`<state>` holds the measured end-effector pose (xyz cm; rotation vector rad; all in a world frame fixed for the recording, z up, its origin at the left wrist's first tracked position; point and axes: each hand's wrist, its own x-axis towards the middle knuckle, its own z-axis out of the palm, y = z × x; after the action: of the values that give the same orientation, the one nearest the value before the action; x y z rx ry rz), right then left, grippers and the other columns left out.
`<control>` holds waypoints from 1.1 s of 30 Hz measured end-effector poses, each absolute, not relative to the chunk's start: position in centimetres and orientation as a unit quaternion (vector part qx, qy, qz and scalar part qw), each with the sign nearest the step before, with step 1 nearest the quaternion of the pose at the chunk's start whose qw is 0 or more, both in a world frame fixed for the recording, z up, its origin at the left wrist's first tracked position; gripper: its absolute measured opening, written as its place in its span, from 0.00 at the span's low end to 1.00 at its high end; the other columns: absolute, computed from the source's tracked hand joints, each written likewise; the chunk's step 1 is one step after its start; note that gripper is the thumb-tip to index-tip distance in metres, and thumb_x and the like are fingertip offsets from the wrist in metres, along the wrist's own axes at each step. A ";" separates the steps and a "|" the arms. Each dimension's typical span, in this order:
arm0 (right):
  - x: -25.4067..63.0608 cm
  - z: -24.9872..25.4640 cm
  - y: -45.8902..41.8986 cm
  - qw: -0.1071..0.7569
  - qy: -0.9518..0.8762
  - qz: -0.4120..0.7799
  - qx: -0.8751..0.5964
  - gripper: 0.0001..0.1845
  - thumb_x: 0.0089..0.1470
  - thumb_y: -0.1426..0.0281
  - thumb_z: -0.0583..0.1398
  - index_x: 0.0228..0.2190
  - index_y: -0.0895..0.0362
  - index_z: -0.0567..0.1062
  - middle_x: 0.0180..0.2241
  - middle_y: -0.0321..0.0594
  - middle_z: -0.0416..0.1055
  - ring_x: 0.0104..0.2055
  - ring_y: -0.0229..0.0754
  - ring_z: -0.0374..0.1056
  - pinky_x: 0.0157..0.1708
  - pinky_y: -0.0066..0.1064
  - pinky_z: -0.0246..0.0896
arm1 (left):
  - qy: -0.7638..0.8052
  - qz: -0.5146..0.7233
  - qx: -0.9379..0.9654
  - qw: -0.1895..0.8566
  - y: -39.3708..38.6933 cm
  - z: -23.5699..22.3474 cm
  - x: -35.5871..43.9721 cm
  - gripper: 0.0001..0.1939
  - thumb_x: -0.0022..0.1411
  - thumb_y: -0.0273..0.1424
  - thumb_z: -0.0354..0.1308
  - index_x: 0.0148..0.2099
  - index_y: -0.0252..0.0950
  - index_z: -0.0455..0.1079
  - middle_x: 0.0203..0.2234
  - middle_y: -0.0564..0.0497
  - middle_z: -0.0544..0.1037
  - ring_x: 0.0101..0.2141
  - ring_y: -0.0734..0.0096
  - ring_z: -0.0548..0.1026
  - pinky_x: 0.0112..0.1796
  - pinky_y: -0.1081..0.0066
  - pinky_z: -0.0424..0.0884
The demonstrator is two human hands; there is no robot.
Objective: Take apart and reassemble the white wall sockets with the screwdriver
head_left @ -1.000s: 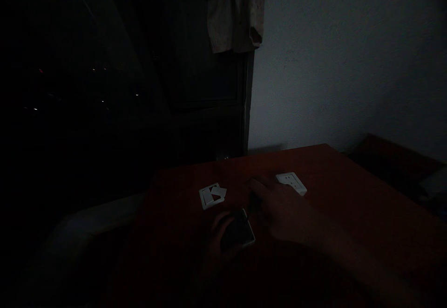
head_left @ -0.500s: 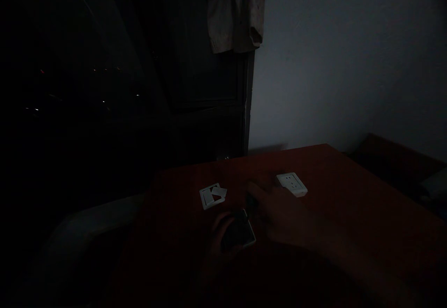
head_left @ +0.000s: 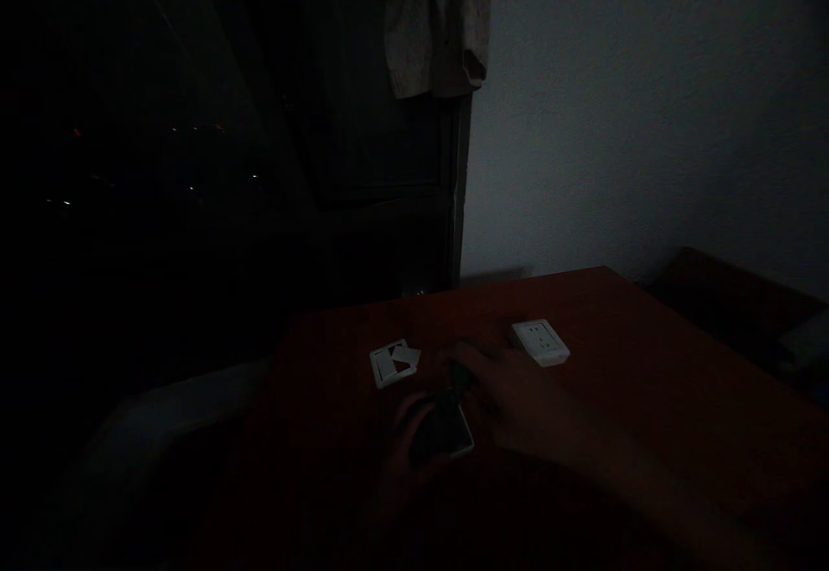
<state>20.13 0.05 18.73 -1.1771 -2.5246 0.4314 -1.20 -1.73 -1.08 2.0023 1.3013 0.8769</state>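
The scene is very dark. My left hand [head_left: 405, 441] grips a square socket module [head_left: 446, 433] with a dark back and a white edge, low over the red table [head_left: 648, 381]. My right hand [head_left: 518, 398] reaches in from the right, its fingers closed on a small dark tool [head_left: 461, 377] right at the module's upper edge. A white wall socket [head_left: 541, 341] lies just beyond my right hand. A white frame plate with a loose white piece [head_left: 394, 361] lies left of it.
A pale cloth [head_left: 437, 22] hangs from a dark door or cabinet behind the table. A grey wall fills the right. A dark wooden piece of furniture [head_left: 725, 295] stands at the right. Something pale lies low at the left.
My right hand has slid left and a little nearer, away from the white wall socket and onto the module in my left hand. The left hand has barely moved.
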 end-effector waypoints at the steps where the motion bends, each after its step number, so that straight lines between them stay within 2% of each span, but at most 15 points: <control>1: 20.0 18.6 0.1 0.157 -0.882 0.131 -0.425 0.21 0.54 0.75 0.54 0.50 0.54 0.65 0.45 0.43 0.70 0.41 0.43 0.68 0.34 0.32 0.59 | 0.490 0.329 0.751 0.296 -1.8 -0.9 -1.2 0.30 0.56 0.37 0.62 0.60 0.43 0.61 0.60 0.46 0.61 0.59 0.53 0.61 0.58 0.55 0.61; 3: 19.8 18.3 0.3 0.136 -0.872 0.076 -0.464 0.14 0.59 0.69 0.54 0.48 0.53 0.67 0.41 0.43 0.71 0.36 0.44 0.69 0.30 0.31 0.56 | 0.492 0.332 0.747 0.299 -1.9 -0.5 -1.0 0.30 0.55 0.36 0.62 0.60 0.43 0.61 0.60 0.46 0.61 0.59 0.53 0.62 0.57 0.56 0.62; 6: 19.6 18.3 0.5 0.110 -0.849 0.021 -0.517 0.14 0.60 0.60 0.53 0.45 0.53 0.68 0.38 0.43 0.71 0.34 0.45 0.69 0.27 0.31 0.54 | 0.497 0.329 0.745 0.301 -1.9 0.0 -0.9 0.31 0.55 0.37 0.62 0.60 0.44 0.61 0.60 0.47 0.62 0.59 0.53 0.62 0.57 0.56 0.63; 9: 19.9 18.6 0.2 0.130 -0.859 0.054 -0.493 0.13 0.59 0.66 0.53 0.45 0.55 0.66 0.42 0.44 0.70 0.38 0.45 0.68 0.31 0.32 0.57 | 0.497 0.326 0.746 0.300 -1.9 0.2 -0.9 0.31 0.54 0.38 0.62 0.60 0.43 0.62 0.60 0.46 0.62 0.59 0.52 0.62 0.57 0.55 0.63; 11: 20.2 18.7 0.0 0.149 -0.877 0.102 -0.446 0.19 0.54 0.72 0.54 0.49 0.55 0.64 0.46 0.44 0.68 0.41 0.45 0.68 0.34 0.33 0.59 | 0.495 0.327 0.748 0.299 -1.8 0.1 -0.9 0.30 0.54 0.37 0.62 0.59 0.43 0.62 0.59 0.46 0.62 0.59 0.52 0.62 0.57 0.54 0.62; 13: 20.4 18.5 0.0 0.162 -0.884 0.125 -0.420 0.24 0.54 0.74 0.54 0.53 0.54 0.61 0.48 0.44 0.68 0.42 0.44 0.68 0.36 0.33 0.60 | 0.494 0.326 0.748 0.300 -1.8 0.0 -0.9 0.30 0.55 0.37 0.62 0.60 0.44 0.62 0.60 0.47 0.62 0.59 0.53 0.62 0.58 0.55 0.61; 17: 20.1 17.8 0.4 0.145 -0.864 0.052 -0.479 0.16 0.60 0.65 0.53 0.50 0.54 0.66 0.43 0.45 0.71 0.38 0.47 0.69 0.31 0.33 0.58 | 0.502 0.326 0.740 0.306 -2.0 0.0 -0.9 0.30 0.55 0.38 0.63 0.60 0.45 0.62 0.60 0.47 0.61 0.59 0.54 0.62 0.57 0.57 0.62; 19: 19.9 17.7 0.5 0.135 -0.851 0.023 -0.508 0.17 0.61 0.60 0.53 0.48 0.55 0.67 0.40 0.46 0.72 0.38 0.48 0.69 0.29 0.33 0.57 | 0.505 0.326 0.739 0.304 -2.0 0.1 -0.9 0.30 0.55 0.38 0.63 0.60 0.44 0.62 0.60 0.47 0.61 0.59 0.53 0.61 0.58 0.56 0.62; 22: 20.1 18.0 0.3 0.157 -0.859 0.062 -0.484 0.18 0.58 0.66 0.54 0.50 0.56 0.65 0.43 0.46 0.71 0.41 0.47 0.69 0.33 0.34 0.60 | 0.499 0.323 0.744 0.304 -2.0 0.3 -0.9 0.30 0.55 0.38 0.63 0.59 0.44 0.62 0.60 0.46 0.62 0.59 0.53 0.62 0.57 0.55 0.62; 24: 20.4 18.3 0.1 0.172 -0.871 0.115 -0.446 0.25 0.53 0.74 0.55 0.53 0.56 0.62 0.47 0.46 0.69 0.43 0.46 0.68 0.37 0.34 0.61 | 0.498 0.320 0.747 0.302 -1.9 0.2 -1.0 0.29 0.56 0.39 0.62 0.59 0.44 0.62 0.60 0.46 0.62 0.59 0.53 0.61 0.58 0.54 0.61; 26: 20.6 18.4 0.0 0.174 -0.874 0.142 -0.430 0.29 0.51 0.76 0.55 0.55 0.55 0.60 0.48 0.46 0.68 0.43 0.45 0.69 0.37 0.33 0.60 | 0.495 0.325 0.749 0.299 -1.9 -0.1 -1.0 0.29 0.56 0.39 0.62 0.59 0.44 0.62 0.60 0.46 0.61 0.59 0.52 0.61 0.58 0.53 0.61; 30: 20.3 17.9 0.2 0.147 -0.857 0.070 -0.490 0.16 0.60 0.65 0.53 0.49 0.54 0.66 0.42 0.45 0.72 0.38 0.46 0.70 0.31 0.33 0.58 | 0.493 0.322 0.746 0.312 -1.8 -0.6 -1.2 0.31 0.56 0.37 0.62 0.61 0.45 0.60 0.61 0.47 0.59 0.59 0.54 0.60 0.58 0.54 0.61; 33: 20.1 17.7 0.3 0.134 -0.846 0.037 -0.514 0.16 0.61 0.59 0.52 0.46 0.54 0.68 0.39 0.44 0.72 0.35 0.46 0.70 0.29 0.33 0.57 | 0.491 0.320 0.742 0.326 -1.9 -0.7 -1.2 0.31 0.57 0.37 0.62 0.61 0.47 0.59 0.62 0.48 0.57 0.60 0.55 0.59 0.58 0.55 0.61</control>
<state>20.15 0.29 17.74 -1.4912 -2.4536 0.1076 -1.20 -1.86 -0.70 1.9446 1.2860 0.8375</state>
